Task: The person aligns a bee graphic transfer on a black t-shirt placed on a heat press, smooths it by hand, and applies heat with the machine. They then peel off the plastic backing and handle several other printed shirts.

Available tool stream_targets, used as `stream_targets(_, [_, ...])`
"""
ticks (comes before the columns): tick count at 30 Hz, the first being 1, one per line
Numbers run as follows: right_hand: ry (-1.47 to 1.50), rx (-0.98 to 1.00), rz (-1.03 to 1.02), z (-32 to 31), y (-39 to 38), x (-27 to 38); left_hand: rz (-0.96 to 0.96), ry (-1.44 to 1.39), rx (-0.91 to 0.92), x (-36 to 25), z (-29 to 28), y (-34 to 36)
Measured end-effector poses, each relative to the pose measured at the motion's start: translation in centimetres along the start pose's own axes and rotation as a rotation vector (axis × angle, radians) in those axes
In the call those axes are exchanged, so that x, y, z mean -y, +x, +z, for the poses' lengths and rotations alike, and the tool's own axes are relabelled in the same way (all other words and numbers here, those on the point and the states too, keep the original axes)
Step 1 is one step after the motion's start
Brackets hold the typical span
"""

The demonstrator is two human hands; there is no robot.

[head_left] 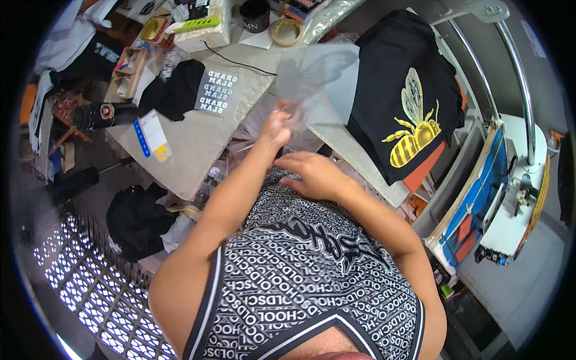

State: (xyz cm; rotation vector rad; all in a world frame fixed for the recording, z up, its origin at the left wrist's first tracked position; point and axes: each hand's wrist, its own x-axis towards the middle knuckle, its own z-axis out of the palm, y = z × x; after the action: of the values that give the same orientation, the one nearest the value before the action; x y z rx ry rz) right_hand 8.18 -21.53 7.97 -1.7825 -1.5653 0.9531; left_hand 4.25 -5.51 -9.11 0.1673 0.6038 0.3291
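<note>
Pinched in my left hand (278,125) is the lower edge of a translucent film sheet (318,69). Some motion blur softens the fingers and the sheet, which carries a faint grey wing-like pattern. My right hand (315,175) rests in front of my patterned tank top, fingers extended and apart, with nothing visible in it. Right of the film lies a black T-shirt (384,90), spread flat and bearing a yellow and white bee print (417,129). A second transfer sheet (217,93) with white lettering lies left of the film, beside folded black cloth (174,93).
Chrome bars (516,84) of a press-like machine rise at the right, beside a blue-sided frame (474,198). Along the table's (186,156) back stand a tape roll (286,32), a black mug (255,15) and a green cutter (195,24). Dark cloth (138,222) hangs at lower left.
</note>
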Motion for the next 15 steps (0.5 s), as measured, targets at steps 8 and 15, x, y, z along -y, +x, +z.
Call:
stream_targets(8, [-0.045, -0.778, 0.410, -5.5, -9.1, -3.7, 0.338, 2.745, 0.251, 2.5, -5.5, 7.7])
stream_targets(15, [0.003, -1.110, 0.778, -3.0, -16.0, -6.5, -0.406, 2.132, 0.126, -3.4, 1.8, 8.9])
